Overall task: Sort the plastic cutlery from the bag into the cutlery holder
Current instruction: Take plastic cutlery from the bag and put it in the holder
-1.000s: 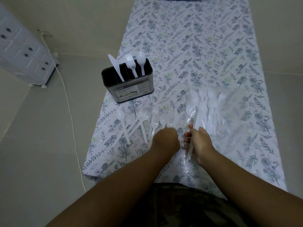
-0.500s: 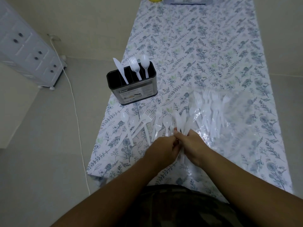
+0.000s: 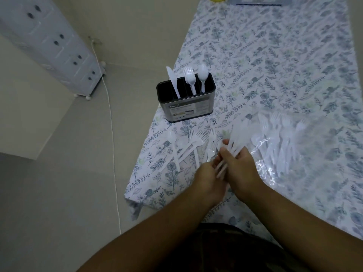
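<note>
A black and steel cutlery holder (image 3: 186,107) stands near the table's left edge with a white knife (image 3: 172,81), a fork (image 3: 190,79) and a spoon (image 3: 203,75) upright in separate slots. Loose white forks and spoons (image 3: 192,148) lie on the cloth in front of it. A clear plastic bag (image 3: 306,154) to the right holds several more white pieces. My right hand (image 3: 241,169) grips a bunch of white cutlery (image 3: 233,144) just above the table. My left hand (image 3: 208,181) holds the handle ends of the same bunch.
The floral tablecloth (image 3: 275,55) covers a long narrow table; its left edge drops to a tiled floor. A white drawer unit (image 3: 51,42) and a white cable (image 3: 112,134) are on the floor at left. A yellow object and a box sit at the far end.
Both hands have come together and lifted a bunch of cutlery out of the bag's mouth, shifting it left and up. The camera view has tilted to the left.
</note>
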{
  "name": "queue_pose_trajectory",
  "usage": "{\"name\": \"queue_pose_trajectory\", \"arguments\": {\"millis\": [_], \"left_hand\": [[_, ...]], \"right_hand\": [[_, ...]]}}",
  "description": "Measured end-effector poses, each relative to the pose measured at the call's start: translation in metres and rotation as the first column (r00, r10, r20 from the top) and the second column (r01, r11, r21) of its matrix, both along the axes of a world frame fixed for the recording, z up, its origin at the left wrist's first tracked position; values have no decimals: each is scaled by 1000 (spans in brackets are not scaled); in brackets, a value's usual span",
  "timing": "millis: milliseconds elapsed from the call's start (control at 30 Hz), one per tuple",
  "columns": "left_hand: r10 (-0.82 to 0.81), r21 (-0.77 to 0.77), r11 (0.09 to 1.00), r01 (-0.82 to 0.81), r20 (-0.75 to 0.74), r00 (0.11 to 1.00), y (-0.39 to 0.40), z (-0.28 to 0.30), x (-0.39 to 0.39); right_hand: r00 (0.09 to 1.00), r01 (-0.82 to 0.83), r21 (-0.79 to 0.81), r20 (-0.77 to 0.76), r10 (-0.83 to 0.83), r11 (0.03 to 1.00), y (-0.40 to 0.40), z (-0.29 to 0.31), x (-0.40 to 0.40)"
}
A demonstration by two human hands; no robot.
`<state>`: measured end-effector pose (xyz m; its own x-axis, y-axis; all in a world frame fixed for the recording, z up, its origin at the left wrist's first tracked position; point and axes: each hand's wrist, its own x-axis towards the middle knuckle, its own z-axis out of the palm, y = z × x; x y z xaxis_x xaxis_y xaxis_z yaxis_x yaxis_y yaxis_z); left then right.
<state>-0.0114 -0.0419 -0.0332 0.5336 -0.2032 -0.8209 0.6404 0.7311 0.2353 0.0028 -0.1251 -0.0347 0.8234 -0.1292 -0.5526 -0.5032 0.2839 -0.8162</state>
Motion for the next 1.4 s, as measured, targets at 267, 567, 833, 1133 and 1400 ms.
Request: {"name": "queue_pose_trajectory", "arguments": {"millis": [267,567,833,1133,1400], "left_hand": [[-270,629,763,146,106,957,9,2,-2],[-626,910,415,21,269,732,19,14,-5],[-576,855,516,49,304,759,39,19,4],[-484,752,656,59,359,798,79,25,18],[-634,910,380,-164,385,670,109,47,56]], "right_hand": [[983,-183,-156,-56,176,971,-6,8,5],[938,-345,-242,-99,331,907,2,15,-3],[868,-472,-200,64,492,859,-1,21,-3],[721,-559,-507,93,687,656,4,21,26],[783,-447,-445,225,580,776,28,47,74]]}}
